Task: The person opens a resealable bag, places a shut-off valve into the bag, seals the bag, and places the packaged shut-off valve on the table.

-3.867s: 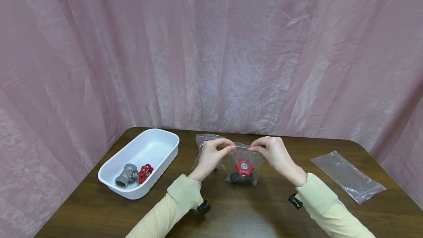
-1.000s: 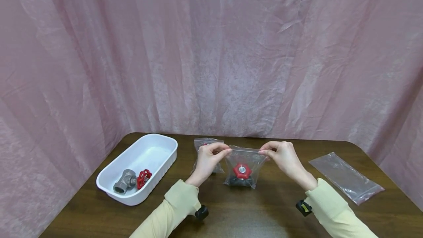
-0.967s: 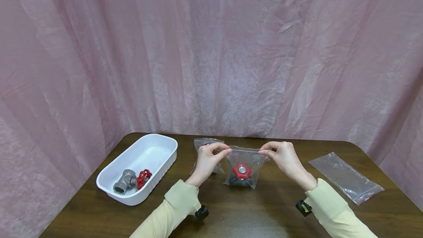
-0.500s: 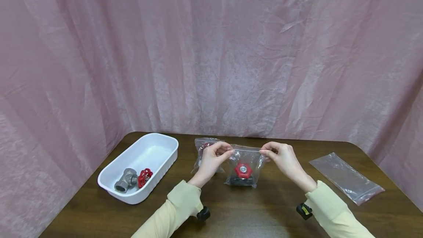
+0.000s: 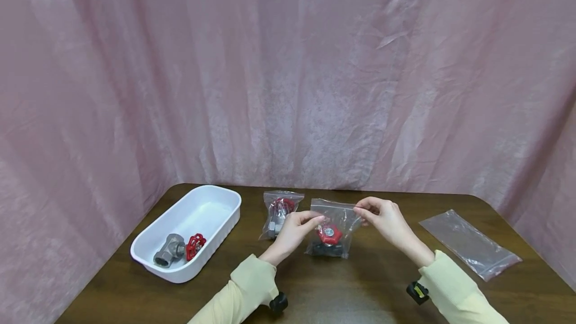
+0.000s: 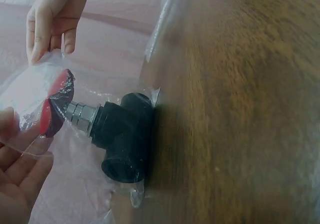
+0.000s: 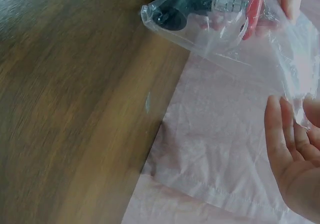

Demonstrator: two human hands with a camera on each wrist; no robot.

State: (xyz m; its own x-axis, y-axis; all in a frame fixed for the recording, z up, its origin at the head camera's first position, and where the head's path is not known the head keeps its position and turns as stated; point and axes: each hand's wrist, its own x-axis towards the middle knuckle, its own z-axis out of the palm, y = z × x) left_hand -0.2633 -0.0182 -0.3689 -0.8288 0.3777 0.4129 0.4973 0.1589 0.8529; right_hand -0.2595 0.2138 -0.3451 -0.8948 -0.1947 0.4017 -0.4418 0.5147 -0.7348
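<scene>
A clear zip bag stands on the table with a valve inside, its red handwheel facing up. The left wrist view shows the valve's black body low in the bag and its silver neck under the wheel. My right hand pinches the bag's upper right corner between thumb and fingers. Lower down, my left hand holds the bag's left side, thumb and fingers on either side of the film near the handwheel. The bag's left top corner stands free of the fingers.
Behind my left hand lies another zip bag with a red-wheeled valve in it. A white tray at left holds a grey valve with a red wheel. A flat clear bag lies at right. A pink curtain hangs behind the table.
My left hand has left the bag's top left corner and moved down its side. The bag's top has gone from stretched taut to slacker. My right hand stays at its corner.
</scene>
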